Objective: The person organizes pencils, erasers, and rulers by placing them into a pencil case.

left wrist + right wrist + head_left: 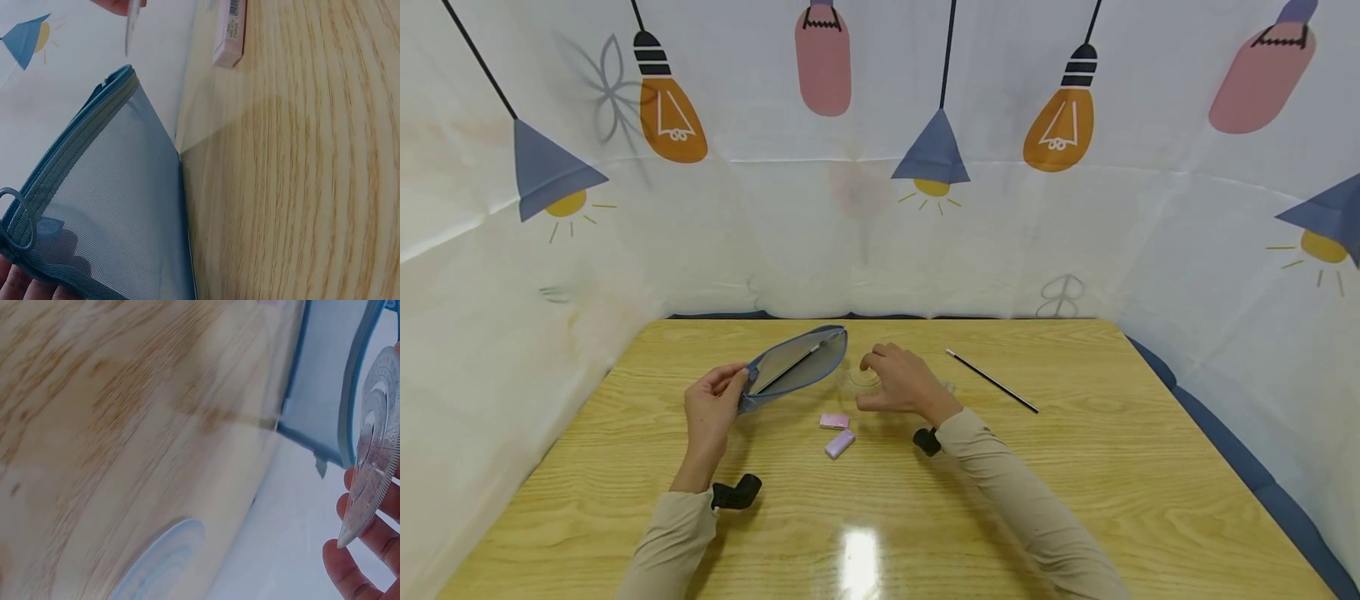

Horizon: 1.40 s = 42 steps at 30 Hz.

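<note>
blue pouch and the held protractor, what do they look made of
Blue pouch: matte synthetic mesh, perhaps nylon or polyester; a fine weave shows. Held protractor: likely clear, fairly glossy plastic, being see-through with a pale sheen and thin, stiff edge.

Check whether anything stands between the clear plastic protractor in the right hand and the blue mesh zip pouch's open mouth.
Nothing visible stands between protractor and pouch. A slim dark pencil shows inside the pouch; the pink rectangular block lies lower, on the wooden table.
</note>
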Tool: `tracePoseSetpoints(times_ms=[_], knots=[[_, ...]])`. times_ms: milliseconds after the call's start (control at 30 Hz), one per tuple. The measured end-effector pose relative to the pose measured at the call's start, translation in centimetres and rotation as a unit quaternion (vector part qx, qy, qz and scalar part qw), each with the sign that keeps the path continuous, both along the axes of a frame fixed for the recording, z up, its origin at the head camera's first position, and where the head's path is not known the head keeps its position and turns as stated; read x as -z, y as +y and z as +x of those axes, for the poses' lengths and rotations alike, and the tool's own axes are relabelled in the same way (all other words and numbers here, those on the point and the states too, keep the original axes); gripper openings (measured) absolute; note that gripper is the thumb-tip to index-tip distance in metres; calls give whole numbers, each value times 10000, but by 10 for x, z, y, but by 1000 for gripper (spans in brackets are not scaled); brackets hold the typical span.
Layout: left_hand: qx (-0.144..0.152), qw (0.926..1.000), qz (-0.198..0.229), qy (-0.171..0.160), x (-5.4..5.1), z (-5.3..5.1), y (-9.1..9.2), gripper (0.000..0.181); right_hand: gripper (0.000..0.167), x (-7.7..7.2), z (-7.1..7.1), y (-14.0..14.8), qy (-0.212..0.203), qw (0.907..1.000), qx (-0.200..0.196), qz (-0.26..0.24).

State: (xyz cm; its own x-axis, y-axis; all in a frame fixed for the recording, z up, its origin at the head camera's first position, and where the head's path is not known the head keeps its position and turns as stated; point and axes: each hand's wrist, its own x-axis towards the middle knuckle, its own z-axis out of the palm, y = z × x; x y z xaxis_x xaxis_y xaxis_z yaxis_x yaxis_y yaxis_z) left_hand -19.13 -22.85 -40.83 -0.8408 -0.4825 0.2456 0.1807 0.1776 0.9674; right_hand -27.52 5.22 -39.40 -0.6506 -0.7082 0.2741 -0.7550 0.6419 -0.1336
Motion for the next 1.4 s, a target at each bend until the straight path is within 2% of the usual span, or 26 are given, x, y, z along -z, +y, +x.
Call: tracePoseSetpoints(times_ms=[167,433,900,967,1167,1400], knots=[[20,9999,-158,62,2,-3,1,21,46,-2,2,0,-57,9993,-99,-362],[97,9996,-277,-28,2,-6,3,20,43,-9,5,-4,-175,9972,-282,-664],[355,9988,-327,93,3,-10,10,22,39,-12,6,-8,147,9971,-348,-653],[402,9987,-298,38,-2,-7,12,23,39,-12,6,-8,241,9974,-302,-600],[494,9982,-345,40,-27,9,27,20,37,-12,5,-11,421,9968,-318,-604],[525,9981,-315,-7,-27,7,29,21,42,-13,4,-16,412,9984,-196,-337]])
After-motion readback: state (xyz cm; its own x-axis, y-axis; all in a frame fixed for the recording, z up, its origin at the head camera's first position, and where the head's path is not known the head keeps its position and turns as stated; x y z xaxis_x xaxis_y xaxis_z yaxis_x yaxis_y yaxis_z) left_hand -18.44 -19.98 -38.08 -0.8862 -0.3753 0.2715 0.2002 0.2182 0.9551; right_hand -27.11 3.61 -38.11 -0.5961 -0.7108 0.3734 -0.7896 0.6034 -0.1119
